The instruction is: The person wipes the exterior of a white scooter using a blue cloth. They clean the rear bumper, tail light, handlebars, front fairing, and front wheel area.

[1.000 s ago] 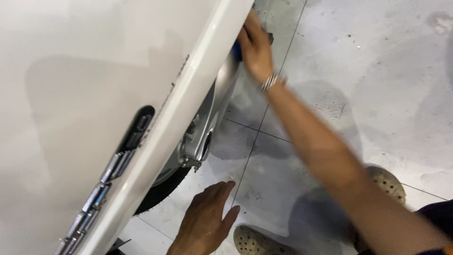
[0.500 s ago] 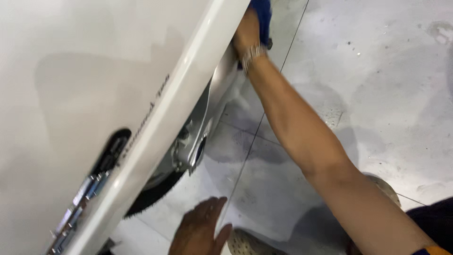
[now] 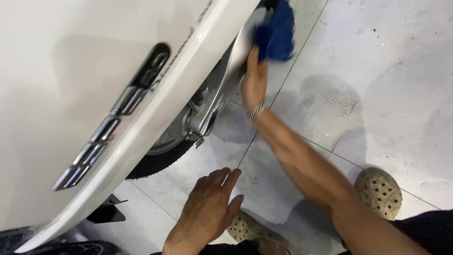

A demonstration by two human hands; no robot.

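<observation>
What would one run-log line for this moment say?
right hand: presses blue cloth on white scooter body | left hand: open, empty, above tiled floor

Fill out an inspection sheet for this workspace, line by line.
Surface: pale tiled floor, damp patches, footprint marks.
Job's things: crumpled blue cloth pressed against the silver metal part beside the glossy white scooter body panel.
Clutter: nothing seen.
Hands: right hand grips the cloth; left hand open, empty, above the floor.
Cables: nothing seen.
Surroundings: black rear tyre, chrome emblem, beige perforated clogs.
</observation>
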